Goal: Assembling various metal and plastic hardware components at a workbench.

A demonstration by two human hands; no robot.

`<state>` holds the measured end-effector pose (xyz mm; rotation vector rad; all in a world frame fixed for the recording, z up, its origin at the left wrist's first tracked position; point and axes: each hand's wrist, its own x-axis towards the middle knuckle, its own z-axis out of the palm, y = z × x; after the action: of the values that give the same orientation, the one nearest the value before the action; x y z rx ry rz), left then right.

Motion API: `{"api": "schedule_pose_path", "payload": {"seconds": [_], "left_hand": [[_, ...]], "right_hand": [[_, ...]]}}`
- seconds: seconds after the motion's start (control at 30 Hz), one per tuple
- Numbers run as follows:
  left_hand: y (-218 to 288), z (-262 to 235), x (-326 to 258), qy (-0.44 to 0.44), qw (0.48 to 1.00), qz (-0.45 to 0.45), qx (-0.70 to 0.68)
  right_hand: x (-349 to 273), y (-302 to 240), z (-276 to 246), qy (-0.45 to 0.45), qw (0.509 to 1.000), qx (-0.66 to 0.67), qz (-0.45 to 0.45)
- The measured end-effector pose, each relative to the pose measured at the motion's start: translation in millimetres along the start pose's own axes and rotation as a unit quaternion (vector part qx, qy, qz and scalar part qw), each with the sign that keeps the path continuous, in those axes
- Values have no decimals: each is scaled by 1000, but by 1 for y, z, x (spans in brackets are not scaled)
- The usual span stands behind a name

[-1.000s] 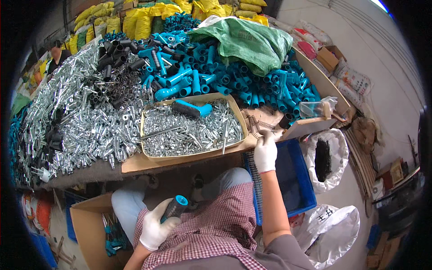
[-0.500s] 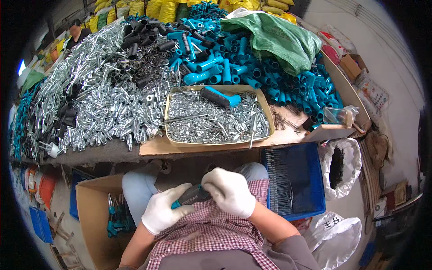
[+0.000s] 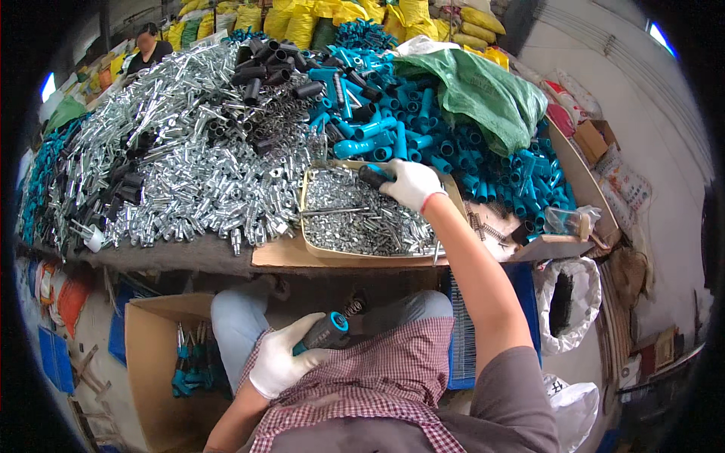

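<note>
- Left hand (image 3: 291, 364) wraps a black-and-teal handle (image 3: 325, 333) above the lap; a coil spring (image 3: 353, 305) seems to protrude.
- Right hand (image 3: 414, 186) touches another handle (image 3: 371, 177) over the parts tray (image 3: 340, 251); closure unclear.
- Apparently a reaching step; lifting calls for firm fingers.

We see pale wall (image 3: 604, 83) at right, bright light (image 3: 664, 41) upper right, yellow sacks (image 3: 281, 21) behind the worktop (image 3: 283, 254), pale grey floor (image 3: 566, 365) below.
</note>
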<state>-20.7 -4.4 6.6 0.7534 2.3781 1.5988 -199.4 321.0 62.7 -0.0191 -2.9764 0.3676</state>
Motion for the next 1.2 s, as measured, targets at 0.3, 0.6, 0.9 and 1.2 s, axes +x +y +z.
{"api": "schedule_pose_path", "payload": {"seconds": [0.3, 0.6, 0.9, 1.2], "left_hand": [[-4, -9, -11, 33, 999, -9, -3], [2, 2, -4, -4, 1000, -18, -18], [3, -7, -18, -25, 998, -1, 50], [-11, -30, -26, -142, 989, -18, 19]], "right_hand": [[-46, -15, -18, 218, 868, 445, 6], [-184, -77, 25, 37, 416, 899, 134], [-194, -68, 39, -139, 644, 745, -101], [-212, -69, 19, -262, 865, 405, -136]]}}
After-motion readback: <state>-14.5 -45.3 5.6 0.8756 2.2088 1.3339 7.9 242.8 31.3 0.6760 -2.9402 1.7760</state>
